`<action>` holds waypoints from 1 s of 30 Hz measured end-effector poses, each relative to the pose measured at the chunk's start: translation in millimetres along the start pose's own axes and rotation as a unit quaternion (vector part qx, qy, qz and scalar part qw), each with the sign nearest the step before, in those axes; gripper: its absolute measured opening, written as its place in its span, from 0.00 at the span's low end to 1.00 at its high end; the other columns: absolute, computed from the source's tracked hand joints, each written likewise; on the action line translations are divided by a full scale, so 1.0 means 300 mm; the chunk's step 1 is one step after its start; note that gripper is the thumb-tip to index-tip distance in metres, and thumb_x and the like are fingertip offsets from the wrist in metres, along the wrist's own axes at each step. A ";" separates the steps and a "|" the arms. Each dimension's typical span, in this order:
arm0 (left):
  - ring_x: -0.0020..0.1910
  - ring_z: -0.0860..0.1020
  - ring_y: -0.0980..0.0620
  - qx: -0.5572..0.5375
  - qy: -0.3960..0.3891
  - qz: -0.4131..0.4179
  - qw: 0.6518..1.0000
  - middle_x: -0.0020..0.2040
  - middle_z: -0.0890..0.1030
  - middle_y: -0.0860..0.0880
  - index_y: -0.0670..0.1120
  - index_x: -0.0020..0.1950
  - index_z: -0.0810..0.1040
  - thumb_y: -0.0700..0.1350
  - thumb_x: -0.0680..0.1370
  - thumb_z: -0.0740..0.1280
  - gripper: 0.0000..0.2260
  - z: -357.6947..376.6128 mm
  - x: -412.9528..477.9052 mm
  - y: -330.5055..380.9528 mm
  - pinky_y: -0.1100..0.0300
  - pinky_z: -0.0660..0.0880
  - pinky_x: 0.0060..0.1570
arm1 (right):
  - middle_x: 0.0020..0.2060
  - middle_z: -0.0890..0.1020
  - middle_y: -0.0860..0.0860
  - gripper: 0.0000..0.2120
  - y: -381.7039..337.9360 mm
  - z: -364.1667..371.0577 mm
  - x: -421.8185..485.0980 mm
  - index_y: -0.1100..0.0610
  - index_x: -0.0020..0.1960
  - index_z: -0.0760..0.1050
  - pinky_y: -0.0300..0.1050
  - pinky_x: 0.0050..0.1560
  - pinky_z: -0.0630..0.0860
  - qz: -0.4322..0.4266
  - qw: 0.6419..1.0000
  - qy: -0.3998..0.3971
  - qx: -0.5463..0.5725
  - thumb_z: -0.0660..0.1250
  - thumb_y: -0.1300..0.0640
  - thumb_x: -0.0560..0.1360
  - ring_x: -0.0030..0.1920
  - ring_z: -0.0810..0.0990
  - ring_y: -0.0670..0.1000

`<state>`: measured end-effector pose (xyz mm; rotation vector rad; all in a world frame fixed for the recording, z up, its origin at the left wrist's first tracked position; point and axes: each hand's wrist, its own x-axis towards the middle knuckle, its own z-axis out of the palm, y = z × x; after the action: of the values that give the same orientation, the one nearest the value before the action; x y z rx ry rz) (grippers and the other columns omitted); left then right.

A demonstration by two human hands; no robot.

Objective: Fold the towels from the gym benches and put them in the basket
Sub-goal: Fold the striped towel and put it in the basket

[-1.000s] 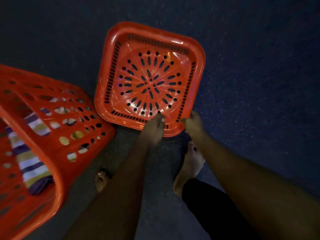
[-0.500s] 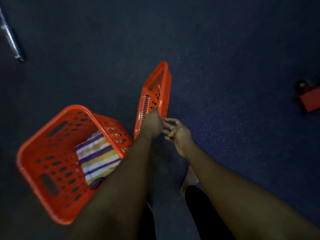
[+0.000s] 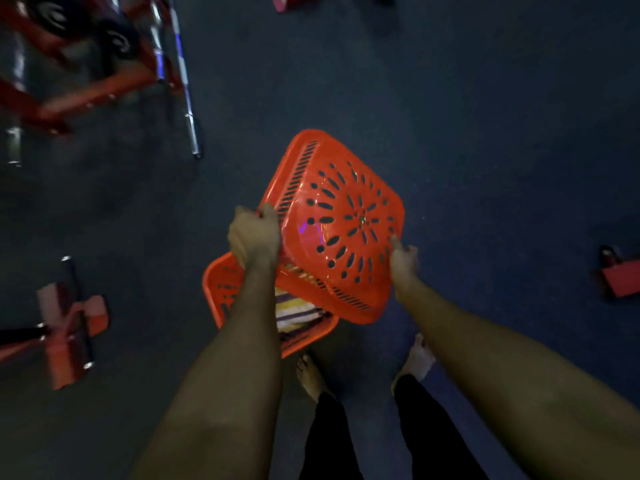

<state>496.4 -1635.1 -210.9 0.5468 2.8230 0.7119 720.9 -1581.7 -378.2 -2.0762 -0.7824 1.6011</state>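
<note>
Head view: I see both hands holding the orange lid (image 3: 339, 230) tilted in the air over the basket (image 3: 213, 289). The left hand (image 3: 254, 237) is curled round the lid's left edge, and the right hand (image 3: 403, 259) grips its right edge. The basket stands on the dark floor (image 3: 485, 133) just under the lid and the left forearm, partly hidden by both. A striped towel (image 3: 294, 308) lies inside it. Bare feet (image 3: 311, 375) stand just beside the basket. A red frame (image 3: 69, 91) and a barbell (image 3: 188, 109) sit well apart, upper left.
</note>
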 end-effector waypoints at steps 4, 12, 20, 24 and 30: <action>0.54 0.77 0.36 -0.087 0.036 -0.083 0.992 0.52 0.81 0.37 0.40 0.51 0.75 0.51 0.79 0.59 0.15 -0.233 0.096 -0.201 0.51 0.70 0.48 | 0.59 0.81 0.55 0.44 -0.046 0.116 -0.150 0.54 0.64 0.74 0.59 0.64 0.74 -0.032 0.996 -0.084 0.024 0.65 0.24 0.60 0.59 0.80 0.57; 0.62 0.76 0.37 -0.160 -0.044 -0.154 0.974 0.61 0.79 0.39 0.47 0.64 0.72 0.65 0.80 0.51 0.26 -0.263 0.113 -0.863 0.46 0.70 0.62 | 0.62 0.79 0.48 0.44 0.105 0.437 -0.287 0.44 0.66 0.69 0.54 0.66 0.74 -0.156 0.974 -0.131 -0.103 0.70 0.23 0.57 0.61 0.79 0.49; 0.58 0.79 0.47 -0.247 -0.258 -0.280 0.891 0.61 0.78 0.50 0.56 0.65 0.70 0.74 0.67 0.67 0.34 0.096 0.093 -1.318 0.44 0.75 0.62 | 0.67 0.74 0.47 0.40 0.433 0.542 -0.107 0.38 0.70 0.65 0.57 0.69 0.72 -0.177 0.951 -0.117 -0.226 0.70 0.25 0.63 0.67 0.74 0.50; 0.57 0.81 0.52 -0.313 -0.316 -0.281 0.851 0.62 0.80 0.52 0.54 0.70 0.71 0.67 0.70 0.70 0.32 0.214 0.076 -1.382 0.49 0.78 0.57 | 0.72 0.68 0.51 0.40 0.492 0.552 -0.095 0.43 0.75 0.62 0.59 0.72 0.67 -0.195 0.934 -0.113 -0.277 0.66 0.28 0.69 0.71 0.69 0.53; 0.64 0.76 0.45 -0.236 -0.332 -0.289 0.866 0.69 0.73 0.50 0.61 0.73 0.62 0.74 0.61 0.72 0.45 0.436 0.069 -1.566 0.38 0.74 0.61 | 0.76 0.63 0.50 0.43 0.523 0.550 -0.022 0.40 0.76 0.58 0.61 0.73 0.65 -0.182 0.912 -0.141 -0.340 0.58 0.22 0.67 0.74 0.66 0.55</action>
<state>367.4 -1956.1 -555.2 -0.1364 1.9042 0.8312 589.4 -1709.0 -514.0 -1.9356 -1.9352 1.5592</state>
